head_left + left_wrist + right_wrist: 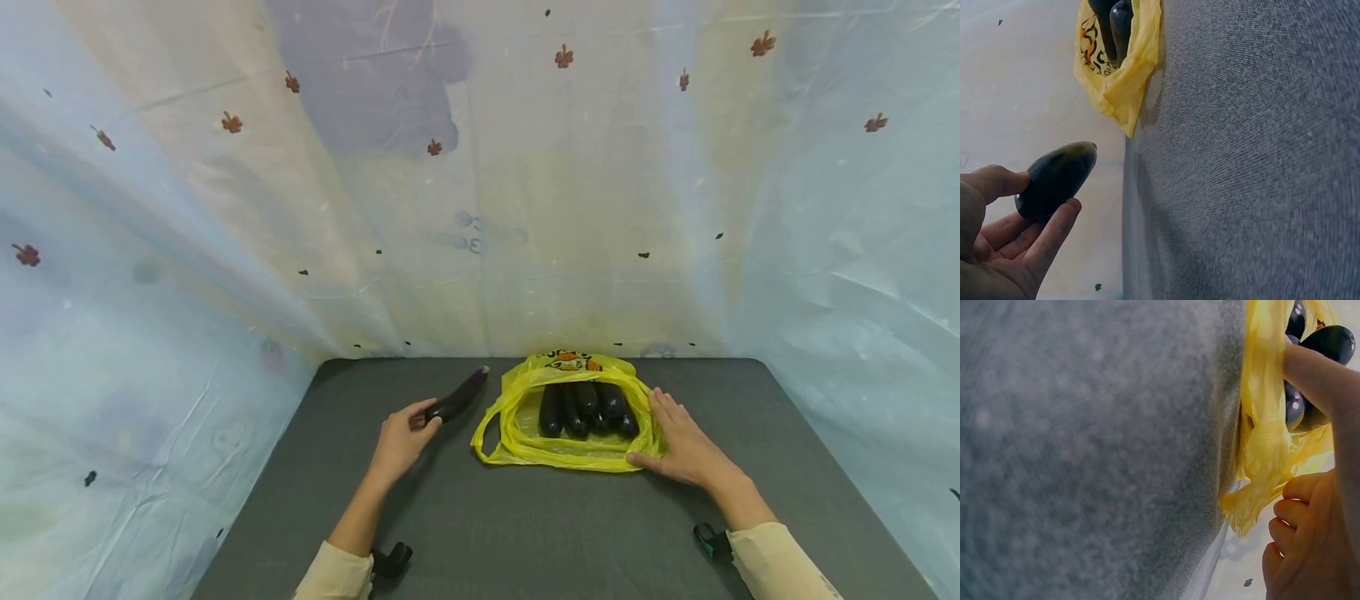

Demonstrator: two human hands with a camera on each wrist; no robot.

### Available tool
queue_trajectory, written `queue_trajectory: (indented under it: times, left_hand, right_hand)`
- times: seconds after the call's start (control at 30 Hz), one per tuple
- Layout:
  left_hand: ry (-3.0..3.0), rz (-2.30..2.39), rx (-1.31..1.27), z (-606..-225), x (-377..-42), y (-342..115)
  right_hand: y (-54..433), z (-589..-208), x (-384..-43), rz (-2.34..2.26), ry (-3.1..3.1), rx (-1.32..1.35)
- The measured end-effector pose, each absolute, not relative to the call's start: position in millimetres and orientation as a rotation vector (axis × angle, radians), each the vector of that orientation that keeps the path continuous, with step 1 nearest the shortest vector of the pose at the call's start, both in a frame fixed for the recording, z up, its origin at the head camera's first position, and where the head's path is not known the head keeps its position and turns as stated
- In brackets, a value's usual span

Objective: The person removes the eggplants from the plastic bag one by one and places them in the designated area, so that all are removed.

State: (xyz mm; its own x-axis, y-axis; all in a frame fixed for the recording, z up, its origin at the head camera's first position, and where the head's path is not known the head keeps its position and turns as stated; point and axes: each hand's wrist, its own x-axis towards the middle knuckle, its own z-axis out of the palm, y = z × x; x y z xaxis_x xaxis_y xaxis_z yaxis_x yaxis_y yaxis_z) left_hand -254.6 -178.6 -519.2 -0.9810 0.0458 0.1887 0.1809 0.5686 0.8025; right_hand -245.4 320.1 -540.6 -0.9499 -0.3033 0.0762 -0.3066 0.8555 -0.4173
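My left hand (397, 446) pinches a dark purple eggplant (459, 398) at its near end, between thumb and fingers. In the left wrist view that eggplant (1057, 178) points its tapered end toward the upper right. To its right lies a yellow plastic bag (540, 454), mouth facing me, with several eggplants (585, 404) inside. My right hand (686, 446) rests against the bag's right side, fingers mostly straight along it and thumb at the rim. In the right wrist view the thumb (1313, 372) reaches over the bag's edge in front of the eggplants.
A dark grey table (525, 533) lies under both hands and the bag. Behind it and at both sides hangs a pale plastic sheet (600, 192) with small leaf prints. A dark strap (392, 560) is on the left wrist, another (711, 542) on the right.
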Motion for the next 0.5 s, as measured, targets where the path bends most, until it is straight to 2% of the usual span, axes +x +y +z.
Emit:
queue_trajectory:
  times: [0.5]
  left_hand:
    - [-2.694,-1.331,-0.128,-527,-264,-161]
  right_hand:
    - [322,-542,-246,0.707,-3.011,0.485]
